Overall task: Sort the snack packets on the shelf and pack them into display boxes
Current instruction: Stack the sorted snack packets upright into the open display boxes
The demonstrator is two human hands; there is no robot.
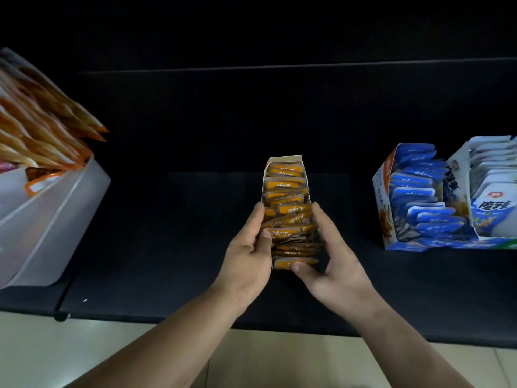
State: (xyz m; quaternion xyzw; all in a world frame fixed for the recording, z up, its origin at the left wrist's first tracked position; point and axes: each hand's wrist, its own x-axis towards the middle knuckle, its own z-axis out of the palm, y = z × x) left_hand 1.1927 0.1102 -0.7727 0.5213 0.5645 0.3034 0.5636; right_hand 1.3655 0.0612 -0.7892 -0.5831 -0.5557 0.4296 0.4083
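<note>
A narrow cardboard display box (285,161) stands on the black shelf (167,233), packed front to back with several orange snack packets (285,186). My left hand (249,250) grips the near left side of the row, thumb on a packet. My right hand (333,256) grips the near right side, its thumb on the frontmost orange packet (282,264). The box's near end is hidden behind the packets and my hands.
A blue display box (387,191) full of blue packets (419,197) stands at the right, beside a white-and-blue box (492,208) of pale packets. A translucent plastic bin (56,219) with long orange packets (42,130) sits at the left. Pale floor lies below the shelf edge.
</note>
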